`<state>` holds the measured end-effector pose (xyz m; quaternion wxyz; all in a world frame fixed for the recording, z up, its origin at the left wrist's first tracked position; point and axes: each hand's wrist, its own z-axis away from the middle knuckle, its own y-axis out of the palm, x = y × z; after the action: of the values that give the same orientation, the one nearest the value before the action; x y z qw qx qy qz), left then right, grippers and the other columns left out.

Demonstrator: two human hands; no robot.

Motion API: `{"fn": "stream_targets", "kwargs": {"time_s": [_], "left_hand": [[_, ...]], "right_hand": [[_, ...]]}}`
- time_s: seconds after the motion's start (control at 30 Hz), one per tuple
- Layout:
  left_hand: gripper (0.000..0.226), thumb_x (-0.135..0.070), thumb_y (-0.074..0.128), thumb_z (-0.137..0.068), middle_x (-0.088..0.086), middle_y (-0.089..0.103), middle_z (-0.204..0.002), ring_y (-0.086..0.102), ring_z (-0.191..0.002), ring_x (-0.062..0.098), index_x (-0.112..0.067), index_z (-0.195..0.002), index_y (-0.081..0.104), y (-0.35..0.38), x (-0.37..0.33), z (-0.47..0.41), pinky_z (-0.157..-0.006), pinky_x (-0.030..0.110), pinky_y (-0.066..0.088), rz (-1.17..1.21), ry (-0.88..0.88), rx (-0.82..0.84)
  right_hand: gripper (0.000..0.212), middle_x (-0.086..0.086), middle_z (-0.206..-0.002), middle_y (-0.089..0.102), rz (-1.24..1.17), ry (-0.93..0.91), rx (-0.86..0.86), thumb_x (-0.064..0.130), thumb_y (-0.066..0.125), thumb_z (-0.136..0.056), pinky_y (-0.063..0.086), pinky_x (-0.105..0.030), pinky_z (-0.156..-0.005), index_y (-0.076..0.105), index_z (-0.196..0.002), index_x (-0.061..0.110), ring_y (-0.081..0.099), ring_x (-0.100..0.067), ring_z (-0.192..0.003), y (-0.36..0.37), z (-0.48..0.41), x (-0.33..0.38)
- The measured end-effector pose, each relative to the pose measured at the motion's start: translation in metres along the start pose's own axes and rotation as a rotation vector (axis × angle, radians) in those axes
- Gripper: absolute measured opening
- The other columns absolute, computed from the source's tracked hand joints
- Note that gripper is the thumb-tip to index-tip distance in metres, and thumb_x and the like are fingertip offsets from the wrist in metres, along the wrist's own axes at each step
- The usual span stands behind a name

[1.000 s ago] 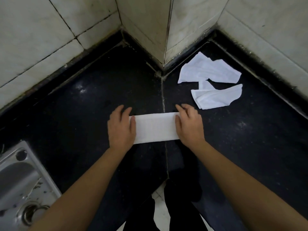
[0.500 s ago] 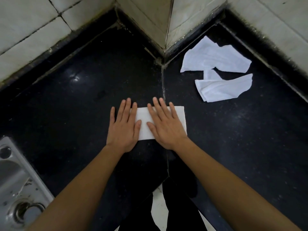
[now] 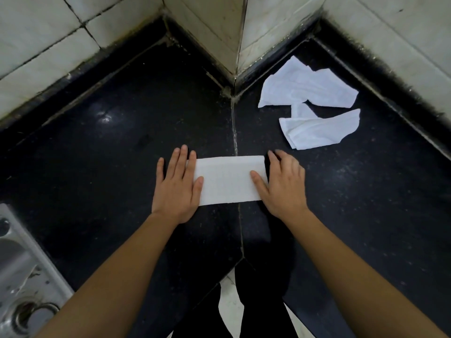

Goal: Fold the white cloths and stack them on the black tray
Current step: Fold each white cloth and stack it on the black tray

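Cloth (image 3: pixel 227 181) lying left-to-right mid-frame, left end pressed under flat left hand (image 3: pixel 177 189), right end pinched by right hand (image 3: pixel 283 184).

No writing, label, brand mark, number or sign can be read anywhere in the head view. The folded white cloth (image 3: pixel 227 181), the loose white cloths (image 3: pixel 307 91) near the corner, the dark surface (image 3: pixel 122 167), the pale wall tiles (image 3: pixel 36 45) and the steel sink (image 3: pixel 22 276) all show plain faces.
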<state>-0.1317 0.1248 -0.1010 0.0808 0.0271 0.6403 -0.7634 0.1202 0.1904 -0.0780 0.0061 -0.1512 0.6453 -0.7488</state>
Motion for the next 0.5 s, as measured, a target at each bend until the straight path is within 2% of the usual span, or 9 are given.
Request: {"fn": "stream_targets", "kwargs": {"time_s": [0.07, 0.17, 0.23, 0.3, 0.4, 0.5], "left_hand": [[0.065, -0.046, 0.013, -0.103, 0.009, 0.003, -0.167, -0.002, -0.154, 0.022, -0.013, -0.159, 0.009, 0.0, 0.0, -0.001, -0.123, 0.052, 0.002, -0.004, 0.0, 0.001], [0.065, -0.046, 0.013, -0.103, 0.009, 0.003, -0.167, -0.002, -0.154, 0.022, -0.013, -0.159, 0.008, 0.001, 0.001, 0.0, -0.123, 0.053, 0.002, -0.003, 0.003, 0.004], [0.065, -0.046, 0.013, -0.103, 0.009, 0.002, -0.167, -0.002, -0.154, 0.022, -0.013, -0.159, 0.007, 0.001, 0.001, 0.0, -0.123, 0.053, 0.002, 0.004, 0.002, 0.01], [0.065, -0.046, 0.012, -0.103, 0.009, 0.001, -0.167, -0.003, -0.154, 0.022, -0.013, -0.159, 0.006, 0.0, 0.001, 0.0, -0.123, 0.053, 0.002, 0.003, 0.004, 0.012], [0.066, -0.046, 0.011, -0.102, 0.009, 0.0, -0.167, -0.005, -0.154, 0.022, -0.013, -0.159, 0.005, 0.0, 0.0, -0.001, -0.123, 0.053, 0.0, 0.006, 0.005, 0.022], [0.066, -0.046, 0.011, -0.102, 0.009, 0.0, -0.167, -0.005, -0.154, 0.022, -0.013, -0.159, 0.005, 0.0, 0.001, 0.0, -0.123, 0.053, 0.0, 0.008, 0.007, 0.03]], "right_hand": [[0.069, -0.012, -0.125, 0.056, -0.067, 0.119, -0.058, 0.066, 0.048, -0.093, 0.042, -0.043, -0.095, 0.058, -0.13, 0.009, 0.052, -0.029, -0.113, -0.011, 0.002, 0.003], [0.051, -0.009, -0.116, 0.058, -0.13, 0.264, 0.071, 0.056, 0.061, -0.09, 0.048, -0.041, -0.087, 0.064, -0.119, 0.014, 0.057, -0.028, -0.107, -0.024, -0.002, 0.01], [0.033, -0.007, -0.111, 0.061, -0.201, 0.334, 0.151, 0.048, 0.064, -0.09, 0.051, -0.037, -0.079, 0.07, -0.104, 0.019, 0.061, -0.026, -0.099, -0.029, -0.008, 0.014], [0.025, -0.002, -0.098, 0.067, -0.284, 0.411, 0.224, 0.044, 0.065, -0.09, 0.053, -0.033, -0.071, 0.073, -0.089, 0.02, 0.064, -0.023, -0.088, -0.033, -0.013, 0.017], [0.021, 0.007, -0.073, 0.064, -0.366, 0.471, 0.316, 0.039, 0.065, -0.09, 0.044, -0.025, -0.056, 0.073, -0.078, 0.023, 0.059, -0.013, -0.07, -0.041, -0.021, 0.016], [0.016, 0.012, -0.073, 0.061, -0.494, 0.508, 0.334, 0.036, 0.066, -0.088, 0.039, -0.021, -0.054, 0.068, -0.075, 0.028, 0.051, -0.003, -0.066, -0.044, -0.024, 0.012]]}}
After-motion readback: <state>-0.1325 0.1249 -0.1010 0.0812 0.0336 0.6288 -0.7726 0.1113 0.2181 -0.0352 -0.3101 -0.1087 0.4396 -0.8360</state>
